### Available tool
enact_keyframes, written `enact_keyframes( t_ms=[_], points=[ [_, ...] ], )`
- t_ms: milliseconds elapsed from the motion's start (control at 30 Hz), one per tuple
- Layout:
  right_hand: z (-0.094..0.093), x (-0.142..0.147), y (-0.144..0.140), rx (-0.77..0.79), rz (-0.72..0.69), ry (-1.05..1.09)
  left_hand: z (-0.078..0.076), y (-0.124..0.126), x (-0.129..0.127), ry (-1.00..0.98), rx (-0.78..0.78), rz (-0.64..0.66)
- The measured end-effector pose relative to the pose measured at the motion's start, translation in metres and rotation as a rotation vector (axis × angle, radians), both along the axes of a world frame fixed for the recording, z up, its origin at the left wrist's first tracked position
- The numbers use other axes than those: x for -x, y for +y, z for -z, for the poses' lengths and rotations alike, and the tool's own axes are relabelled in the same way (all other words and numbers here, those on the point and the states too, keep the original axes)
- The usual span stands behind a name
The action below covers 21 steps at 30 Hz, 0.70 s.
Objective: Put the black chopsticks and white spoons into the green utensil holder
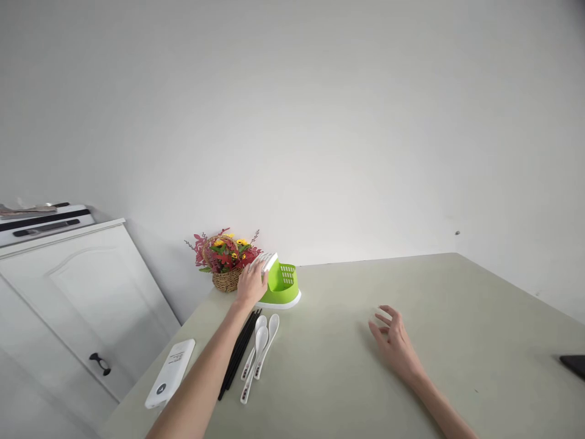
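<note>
1. Two hands are showing over a pale green table (457, 317); the left hand (251, 283) is resting on the green cutlery holder (282, 283), which is sitting near the table's far left corner, close to the back edge and the wall.
2. The left fingers are wrapping over the holder's white upper end (266, 261), clamped on it, with the holder lying just right of the palm.
3. The holder is lying tipped on its side on its white tray, its slotted green body pointing right and away; its long axis is running from the white end at upper left toward the lower right.
4. The right hand (393, 341) is hovering over the bare middle of the table, well apart from the holder, its fingers spread apart and slightly curled, holding nothing.
5. Three white spoons (258, 353) and a bundle of black chopsticks (238, 353) are lying just beside the left forearm, near the holder, handles pointing toward the person.
6. A white phone-like slab (170, 373) is lying near the table's left edge.
7. A basket of flowers (225, 259) is standing just behind the left hand, against the wall.
8. Wide open tabletop is stretching to the right, up to a dark object (574, 364) at the right edge.
</note>
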State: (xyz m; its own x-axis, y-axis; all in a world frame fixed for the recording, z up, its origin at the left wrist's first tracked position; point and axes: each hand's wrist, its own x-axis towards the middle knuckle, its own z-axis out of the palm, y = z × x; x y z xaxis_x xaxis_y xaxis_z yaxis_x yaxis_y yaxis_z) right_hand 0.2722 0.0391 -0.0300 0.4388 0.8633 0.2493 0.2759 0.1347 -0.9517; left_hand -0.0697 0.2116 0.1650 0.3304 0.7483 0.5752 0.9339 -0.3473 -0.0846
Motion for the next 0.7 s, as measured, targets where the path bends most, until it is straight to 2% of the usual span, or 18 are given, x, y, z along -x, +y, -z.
enact_keyframes(
  t_ms=[233, 700],
  points=[
    [0.003, -0.002, 0.002, 0.019, -0.006, -0.009, 0.005, 0.006, 0.014, -0.003, -0.015, -0.025],
    [0.000, -0.003, 0.000, 0.040, -0.005, -0.027, 0.004, -0.008, 0.018, -0.008, -0.057, 0.006]
  ],
)
